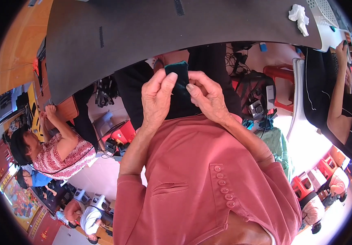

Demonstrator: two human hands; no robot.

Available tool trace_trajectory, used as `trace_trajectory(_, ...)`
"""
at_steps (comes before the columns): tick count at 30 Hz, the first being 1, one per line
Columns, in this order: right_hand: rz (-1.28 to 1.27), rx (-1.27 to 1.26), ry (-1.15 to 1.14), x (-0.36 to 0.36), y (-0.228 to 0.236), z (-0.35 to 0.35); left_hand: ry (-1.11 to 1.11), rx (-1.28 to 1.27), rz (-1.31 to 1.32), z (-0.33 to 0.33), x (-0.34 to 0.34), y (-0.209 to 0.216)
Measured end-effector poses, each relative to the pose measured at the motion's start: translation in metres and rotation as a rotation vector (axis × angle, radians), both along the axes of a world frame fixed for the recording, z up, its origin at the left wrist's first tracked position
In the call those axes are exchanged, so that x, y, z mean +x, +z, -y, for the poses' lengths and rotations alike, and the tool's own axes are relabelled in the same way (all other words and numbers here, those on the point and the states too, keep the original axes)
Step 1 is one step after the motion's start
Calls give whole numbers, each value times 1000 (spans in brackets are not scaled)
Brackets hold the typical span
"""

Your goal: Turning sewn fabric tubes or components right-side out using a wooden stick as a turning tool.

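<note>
Between my two hands, over my lap and just short of the table edge, is a small dark green piece of cloth [180,83], soft and slightly shiny like velvet. The frame does not show whether it is a flat scrap or a small pouch. My left hand [157,96] pinches its upper left side, thumb on top and fingers behind. On the other side, my right hand [208,96] has its thumb and curled index finger closed on the right edge. The fingers behind the cloth are partly hidden.
Ahead stretches a dark table [151,32] with a crumpled white tissue [299,18] at its far right. A red stool [280,83] and a black bag [257,96] stand to the right. A red box [120,132] lies left. People sit on both sides, one in a patterned shirt [63,155].
</note>
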State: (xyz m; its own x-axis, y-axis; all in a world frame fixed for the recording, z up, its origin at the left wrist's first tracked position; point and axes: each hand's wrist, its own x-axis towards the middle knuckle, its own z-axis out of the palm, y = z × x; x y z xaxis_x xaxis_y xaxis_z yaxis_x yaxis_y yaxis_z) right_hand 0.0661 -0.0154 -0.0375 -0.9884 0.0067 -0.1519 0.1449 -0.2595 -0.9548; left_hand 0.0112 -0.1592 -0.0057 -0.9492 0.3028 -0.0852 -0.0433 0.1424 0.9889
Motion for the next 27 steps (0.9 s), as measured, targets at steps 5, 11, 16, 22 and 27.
trace_trajectory(5, 40, -193, -56, 1, 4, -3, 36, -56, -109, -2, 0, 2)
trace_trajectory(11, 30, -312, 21, 5, -6, -7, 31, -41, -44, 0, -3, -4)
trace_trajectory(16, 76, -314, 46, 4, -13, -10, 12, -7, 2, -8, -11, 5)
trace_trajectory(22, 54, -318, 71, 1, -9, -11, -217, -196, -207, 5, -29, 14)
trace_trajectory(27, 47, -311, 29, 3, -7, -7, -141, -171, -195, 3, -25, 8)
